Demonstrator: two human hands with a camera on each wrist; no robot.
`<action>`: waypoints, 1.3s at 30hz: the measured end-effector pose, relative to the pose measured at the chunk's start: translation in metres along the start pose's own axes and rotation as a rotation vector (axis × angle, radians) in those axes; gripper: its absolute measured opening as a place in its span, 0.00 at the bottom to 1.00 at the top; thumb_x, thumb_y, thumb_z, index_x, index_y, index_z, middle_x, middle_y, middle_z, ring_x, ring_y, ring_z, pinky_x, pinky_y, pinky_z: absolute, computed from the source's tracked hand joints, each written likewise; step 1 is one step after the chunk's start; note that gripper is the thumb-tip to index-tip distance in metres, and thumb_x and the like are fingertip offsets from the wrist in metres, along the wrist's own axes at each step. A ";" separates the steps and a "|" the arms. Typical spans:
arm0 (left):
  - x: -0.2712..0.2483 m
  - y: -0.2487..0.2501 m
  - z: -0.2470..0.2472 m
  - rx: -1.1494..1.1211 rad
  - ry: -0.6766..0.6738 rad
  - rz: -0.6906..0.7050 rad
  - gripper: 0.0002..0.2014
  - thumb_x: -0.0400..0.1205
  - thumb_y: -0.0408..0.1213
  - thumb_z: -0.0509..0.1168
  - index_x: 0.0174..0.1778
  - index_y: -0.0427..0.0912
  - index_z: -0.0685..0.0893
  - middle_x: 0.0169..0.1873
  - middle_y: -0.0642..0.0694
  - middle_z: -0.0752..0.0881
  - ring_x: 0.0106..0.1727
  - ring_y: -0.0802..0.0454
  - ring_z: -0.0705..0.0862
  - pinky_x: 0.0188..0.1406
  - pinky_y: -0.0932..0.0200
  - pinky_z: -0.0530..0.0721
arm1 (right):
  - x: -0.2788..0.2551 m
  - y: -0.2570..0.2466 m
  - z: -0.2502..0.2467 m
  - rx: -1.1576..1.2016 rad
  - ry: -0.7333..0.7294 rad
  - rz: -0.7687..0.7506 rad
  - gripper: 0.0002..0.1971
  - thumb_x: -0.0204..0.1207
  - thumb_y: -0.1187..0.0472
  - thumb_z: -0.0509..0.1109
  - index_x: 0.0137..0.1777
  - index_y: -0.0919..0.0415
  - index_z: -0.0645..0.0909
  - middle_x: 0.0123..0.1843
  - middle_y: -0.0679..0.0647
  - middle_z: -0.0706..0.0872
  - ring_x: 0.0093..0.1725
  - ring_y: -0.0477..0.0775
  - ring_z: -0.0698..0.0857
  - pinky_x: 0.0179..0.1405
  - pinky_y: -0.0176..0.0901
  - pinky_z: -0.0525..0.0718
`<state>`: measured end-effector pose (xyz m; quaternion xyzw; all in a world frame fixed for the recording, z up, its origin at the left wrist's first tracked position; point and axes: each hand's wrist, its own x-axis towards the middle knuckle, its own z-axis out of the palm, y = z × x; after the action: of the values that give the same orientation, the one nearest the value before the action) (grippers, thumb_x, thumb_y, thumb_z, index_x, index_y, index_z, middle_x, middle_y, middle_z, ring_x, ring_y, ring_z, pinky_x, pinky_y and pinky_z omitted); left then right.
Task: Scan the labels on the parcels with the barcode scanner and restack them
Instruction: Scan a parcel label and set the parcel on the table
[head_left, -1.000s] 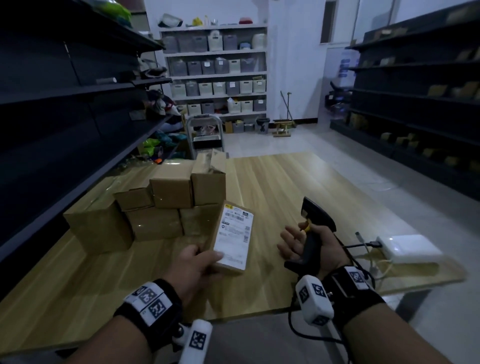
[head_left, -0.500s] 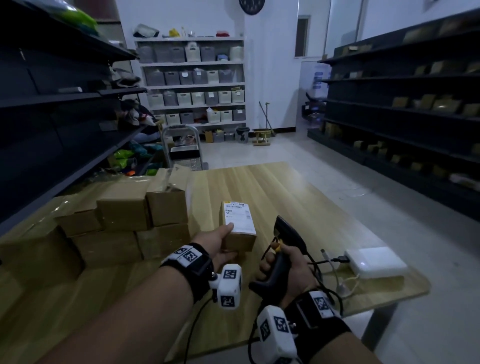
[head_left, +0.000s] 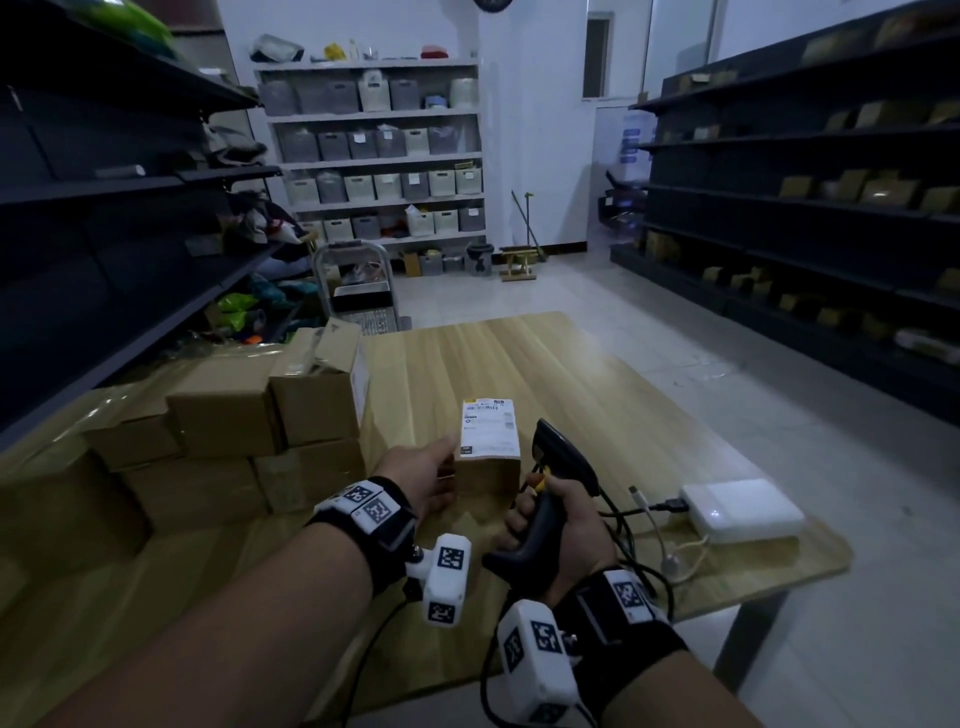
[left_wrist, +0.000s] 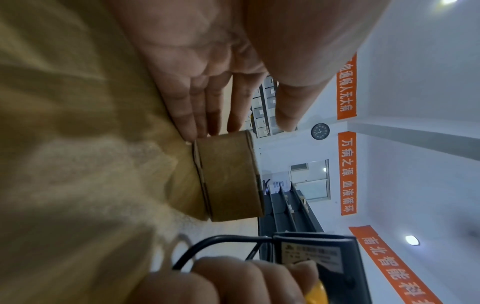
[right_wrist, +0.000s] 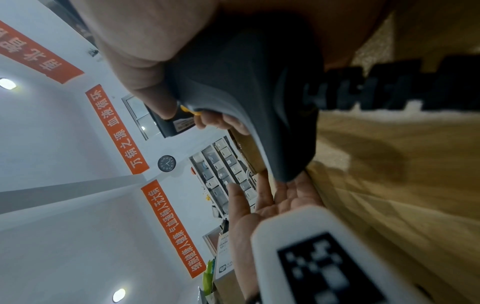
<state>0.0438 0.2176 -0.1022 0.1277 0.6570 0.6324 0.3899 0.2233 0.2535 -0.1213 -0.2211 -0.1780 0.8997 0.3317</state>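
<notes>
Wooden counter (head_left: 597, 395) stands between dark shelving on both sides, with white storage racks against the far wall. Your left hand (head_left: 421, 475) rests with straight fingers (left_wrist: 192, 115) flat against the left side of a small cardboard parcel (head_left: 488, 470); the thumb stands clear above it, so nothing is gripped. The parcel sits on the counter directly ahead of those fingers, with its white label (head_left: 490, 428) facing up. Your right hand (head_left: 563, 525) is curled fully round the handle of the barcode scanner (head_left: 558, 467), whose head sits just right of the parcel and points forward, not yet down at the label.

Handling notes:
- Judge the parcel light and stiff; its sealed corrugated walls should tolerate a firm side grip.
- Its smooth cardboard may slide on the counter under a one-sided push, so brace it before scanning.
- Take hold across the two long side walls, thumb opposite the fingers, keeping both clear of the label.
- Avoid covering or creasing the label; the code must stay flat.

The stack of boxes (head_left: 270, 415), to the left of your left fingers, is the likely place to restack.
</notes>
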 end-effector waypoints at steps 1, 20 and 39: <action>-0.004 0.000 -0.001 0.000 -0.011 -0.001 0.16 0.88 0.46 0.77 0.54 0.33 0.91 0.52 0.35 0.95 0.49 0.39 0.93 0.43 0.49 0.91 | 0.001 0.000 0.000 -0.003 0.001 0.002 0.07 0.83 0.56 0.64 0.49 0.59 0.78 0.32 0.53 0.73 0.27 0.53 0.71 0.28 0.43 0.68; -0.093 0.121 -0.059 1.144 0.480 0.837 0.32 0.85 0.52 0.78 0.85 0.51 0.80 0.89 0.49 0.75 0.91 0.43 0.70 0.92 0.42 0.67 | 0.006 0.004 -0.003 -0.087 -0.021 0.001 0.14 0.68 0.54 0.73 0.50 0.59 0.79 0.31 0.53 0.72 0.27 0.53 0.70 0.26 0.43 0.71; -0.075 0.110 -0.077 1.346 0.525 0.916 0.13 0.81 0.51 0.76 0.55 0.47 0.89 0.54 0.48 0.89 0.62 0.41 0.83 0.65 0.44 0.83 | 0.008 0.003 -0.004 -0.082 -0.037 0.034 0.15 0.69 0.52 0.74 0.52 0.58 0.80 0.32 0.54 0.74 0.26 0.53 0.72 0.26 0.43 0.74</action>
<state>0.0062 0.1300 0.0190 0.4347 0.8452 0.2118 -0.2278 0.2181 0.2573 -0.1286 -0.2207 -0.2173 0.9011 0.3035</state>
